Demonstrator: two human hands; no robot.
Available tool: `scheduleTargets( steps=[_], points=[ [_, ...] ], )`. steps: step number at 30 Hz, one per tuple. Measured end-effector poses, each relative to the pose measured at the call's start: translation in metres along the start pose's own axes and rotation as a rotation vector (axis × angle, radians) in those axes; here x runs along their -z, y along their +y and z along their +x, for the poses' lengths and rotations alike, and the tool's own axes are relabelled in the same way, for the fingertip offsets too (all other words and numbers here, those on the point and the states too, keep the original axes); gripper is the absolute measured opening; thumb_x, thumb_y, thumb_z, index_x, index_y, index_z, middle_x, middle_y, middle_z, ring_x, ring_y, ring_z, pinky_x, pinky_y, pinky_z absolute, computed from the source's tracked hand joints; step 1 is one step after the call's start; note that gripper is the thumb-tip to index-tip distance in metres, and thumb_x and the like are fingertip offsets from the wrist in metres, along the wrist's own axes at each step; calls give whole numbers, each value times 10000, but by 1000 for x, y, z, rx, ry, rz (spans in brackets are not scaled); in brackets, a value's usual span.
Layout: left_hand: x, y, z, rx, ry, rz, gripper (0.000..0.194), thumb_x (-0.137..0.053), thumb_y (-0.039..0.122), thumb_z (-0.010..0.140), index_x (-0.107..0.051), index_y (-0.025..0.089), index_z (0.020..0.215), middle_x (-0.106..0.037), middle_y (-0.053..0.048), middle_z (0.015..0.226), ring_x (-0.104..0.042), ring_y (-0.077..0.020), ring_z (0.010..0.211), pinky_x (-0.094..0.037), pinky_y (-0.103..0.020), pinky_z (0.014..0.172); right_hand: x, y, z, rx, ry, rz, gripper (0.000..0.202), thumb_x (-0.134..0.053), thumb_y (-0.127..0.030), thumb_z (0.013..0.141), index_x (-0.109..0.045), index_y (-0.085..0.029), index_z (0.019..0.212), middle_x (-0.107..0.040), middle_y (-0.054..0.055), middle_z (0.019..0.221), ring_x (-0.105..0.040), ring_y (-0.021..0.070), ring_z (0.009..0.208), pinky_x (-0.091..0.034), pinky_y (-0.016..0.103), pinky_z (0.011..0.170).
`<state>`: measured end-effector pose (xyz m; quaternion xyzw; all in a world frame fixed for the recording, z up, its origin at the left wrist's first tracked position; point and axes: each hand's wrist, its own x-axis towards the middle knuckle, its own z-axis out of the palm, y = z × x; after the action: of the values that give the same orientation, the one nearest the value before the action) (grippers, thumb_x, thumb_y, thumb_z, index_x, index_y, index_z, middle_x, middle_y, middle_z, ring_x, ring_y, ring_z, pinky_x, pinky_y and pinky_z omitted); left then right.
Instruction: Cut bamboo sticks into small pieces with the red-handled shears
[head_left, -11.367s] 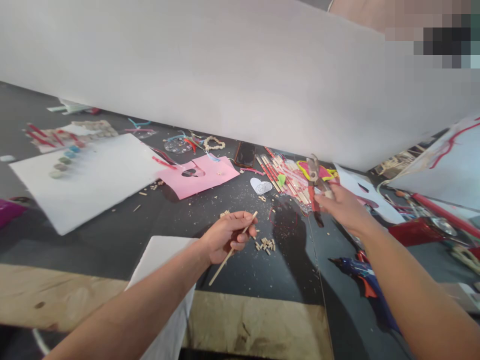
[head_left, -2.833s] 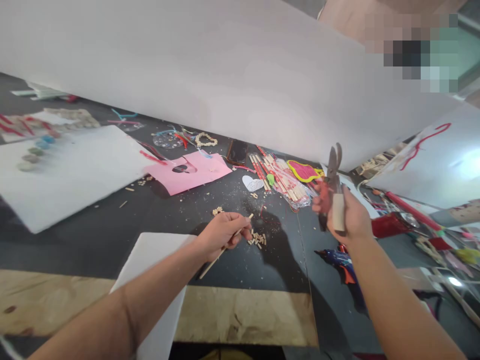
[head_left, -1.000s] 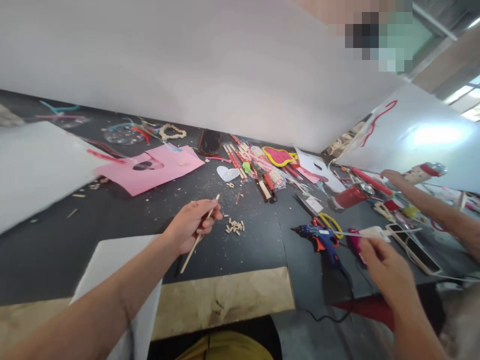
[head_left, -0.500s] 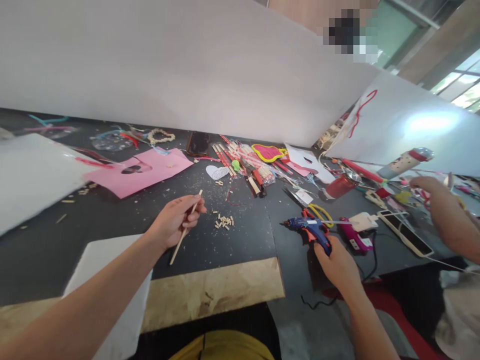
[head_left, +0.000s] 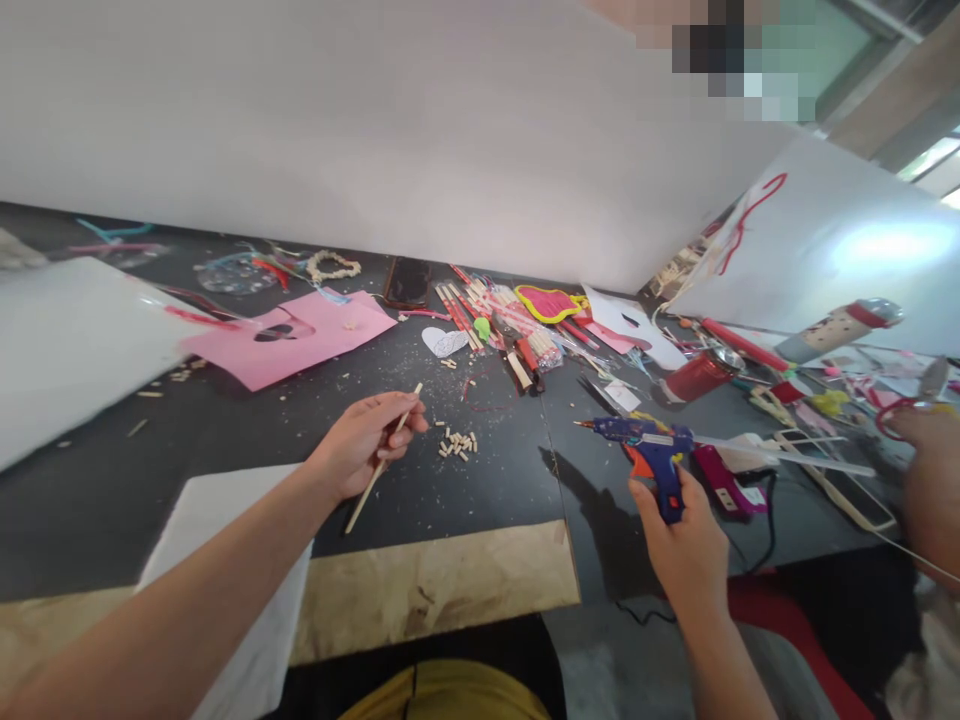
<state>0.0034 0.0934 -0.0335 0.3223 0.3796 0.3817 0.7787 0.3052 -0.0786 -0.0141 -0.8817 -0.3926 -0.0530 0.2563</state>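
Observation:
My left hand (head_left: 369, 440) is closed around a thin wooden stick (head_left: 365, 503), which slants with its upper tip poking out past my thumb. Just right of that hand, short cut stick pieces (head_left: 457, 444) lie in a small pile on the dark table. My right hand (head_left: 686, 535) grips the handle of a blue hot glue gun (head_left: 651, 440), held above the tabletop with its nozzle pointing left. A long clear glue stick (head_left: 787, 456) juts out of the gun's back. Behind the gun, scissors (head_left: 611, 395) lie partly hidden.
Pink paper (head_left: 300, 340), a paper heart (head_left: 444, 342), a phone (head_left: 407, 282) and bundled red-and-white sticks (head_left: 525, 320) lie toward the back. A purple power socket (head_left: 731, 483) sits at right. At the far right, another person's hand (head_left: 930, 450) holds scissors. A white board (head_left: 375, 130) stands behind.
My right hand has lifted the glue gun off the table beside the scissors, and its shadow now shows below. My left hand still holds the stick. The other person's hand has moved nearer.

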Motion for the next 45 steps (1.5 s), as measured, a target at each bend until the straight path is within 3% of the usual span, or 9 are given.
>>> scheduleTargets(
  steps=[3, 6, 9, 12, 15, 21, 37, 45],
  points=[
    [0, 0, 0, -1, 1, -2, 144, -629, 240, 733, -591, 104, 709, -594, -17, 576, -366, -10, 358, -216, -93, 301, 1, -2, -3, -27, -8, 144, 594, -511, -591, 706, -548, -174, 1128, -642, 129, 962, -585, 302, 882, -430, 390, 749],
    [0, 1, 0, -3, 1, -14, 143, -620, 236, 739, -589, 102, 702, -595, -20, 571, -364, -10, 357, -214, -94, 302, 4, -7, -6, -68, -45, 308, 470, -400, -569, 796, -585, -177, 976, -625, 85, 757, -586, 245, 741, -446, 359, 689],
    [-1, 3, -1, -16, -8, -40, 146, -618, 234, 741, -586, 98, 700, -593, -22, 572, -369, -9, 361, -213, -93, 307, 6, -17, -8, -75, -112, 474, 396, -372, -539, 833, -544, -197, 936, -607, 58, 760, -581, 194, 686, -467, 315, 627],
    [-2, 6, -3, -42, -2, -62, 145, -622, 234, 738, -582, 100, 701, -591, -19, 576, -370, -8, 366, -210, -94, 311, 8, -29, -10, -146, -317, 814, 288, -523, -480, 781, -515, -234, 931, -600, 24, 788, -575, 164, 658, -475, 301, 595],
    [-3, 7, -4, -64, -1, -59, 150, -630, 239, 734, -580, 101, 702, -595, -21, 584, -377, -9, 372, -214, -97, 314, 8, -41, -13, -266, -502, 1105, 235, -617, -427, 740, -493, -249, 831, -530, -33, 675, -492, 110, 524, -415, 256, 491],
    [-2, 5, -3, -64, 2, -53, 153, -636, 238, 728, -576, 101, 697, -592, -20, 569, -386, -14, 370, -220, -99, 315, -2, -53, -17, -239, -493, 1064, 350, -532, -479, 803, -405, -214, 613, -389, -71, 455, -350, 70, 374, -231, 213, 372],
    [-3, 4, -2, -46, -69, -3, 176, -605, 261, 772, -565, 109, 693, -596, -26, 580, -362, -17, 366, -222, -109, 306, -15, -67, -18, -145, -601, 918, 293, -528, -449, 817, -464, -204, 669, -502, -40, 543, -402, 67, 395, -277, 214, 371],
    [-4, 2, -2, -26, -88, 11, 183, -597, 271, 783, -571, 114, 693, -598, -16, 575, -344, -13, 360, -218, -108, 304, -23, -63, -17, -149, -504, 1009, 353, -527, -455, 822, -403, -203, 608, -412, -71, 475, -380, 58, 403, -282, 204, 411]
  ],
)
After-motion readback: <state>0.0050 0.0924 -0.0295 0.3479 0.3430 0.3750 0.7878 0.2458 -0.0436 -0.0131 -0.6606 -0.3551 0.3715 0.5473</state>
